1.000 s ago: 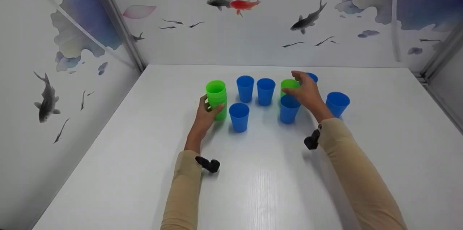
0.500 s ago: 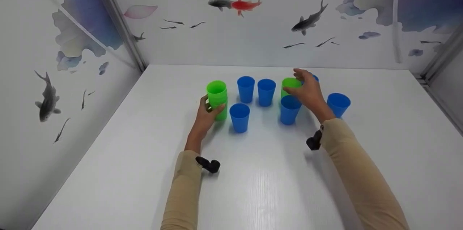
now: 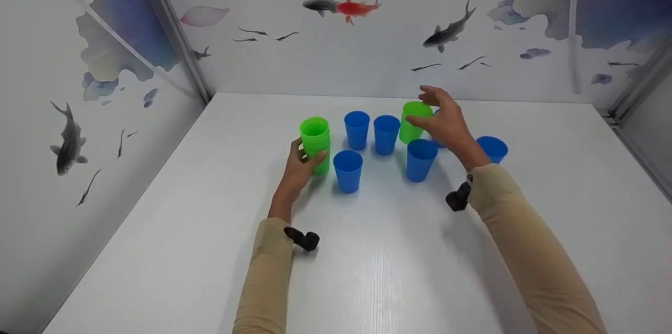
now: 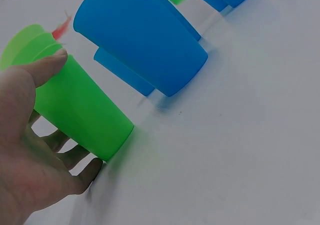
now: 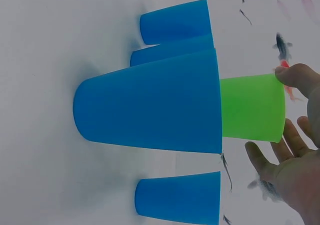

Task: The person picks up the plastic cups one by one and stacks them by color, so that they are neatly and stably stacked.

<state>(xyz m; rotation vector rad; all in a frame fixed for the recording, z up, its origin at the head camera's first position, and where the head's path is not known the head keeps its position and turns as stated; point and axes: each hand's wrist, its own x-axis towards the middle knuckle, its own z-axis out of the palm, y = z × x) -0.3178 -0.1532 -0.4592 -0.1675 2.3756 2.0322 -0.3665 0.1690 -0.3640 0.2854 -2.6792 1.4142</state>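
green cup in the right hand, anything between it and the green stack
Yes: a blue cup and its blue neighbour stand side by side between the green cup and the green stack in the left hand; a nearer blue cup stands beside the stack.

Well behind the fingers of the left hand (image 3: pixel 297 171), past the wrist, begins a long, plain tan left sleeve (image 3: pixel 265 276); a matching right sleeve (image 3: pixel 530 244) lies behind the fingers of the right hand (image 3: pixel 447 123). Both crease farther back. At each cuff, on the thumb's side, a small black left device (image 3: pixel 303 239) and right device (image 3: pixel 459 197) jut out, blunt-ended.
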